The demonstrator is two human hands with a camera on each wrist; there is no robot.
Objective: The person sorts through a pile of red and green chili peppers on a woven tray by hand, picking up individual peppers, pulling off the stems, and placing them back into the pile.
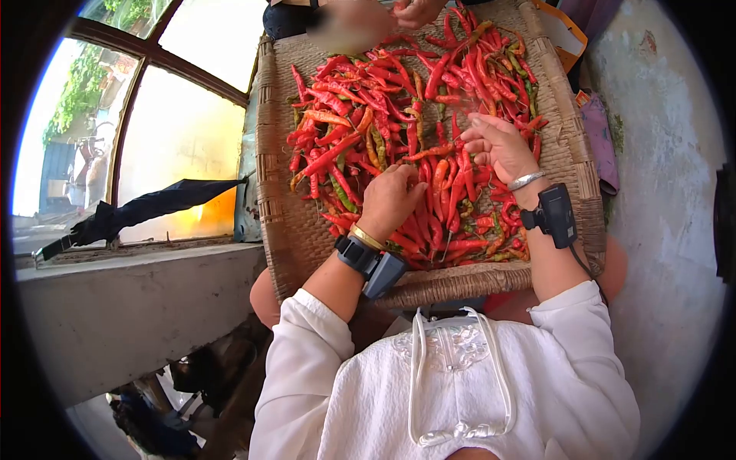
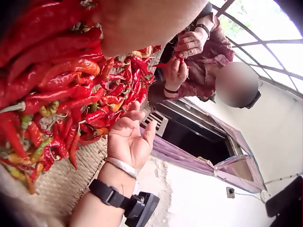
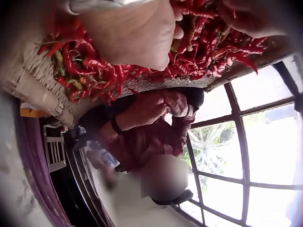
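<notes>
Nearest, the left hand [image 1: 391, 199] lies knuckles up on a heap of red chilies [image 1: 368, 115], its fingers bent down among them; whether it grips any cannot be told. Just beyond, the right hand [image 1: 500, 147] is relaxed, fingers loosely bent, tips touching the chilies. The chilies fill a woven tray [image 1: 280, 192] across the person's knees. At its far edge, another person's hands [image 1: 418, 11] hold a chili.
</notes>
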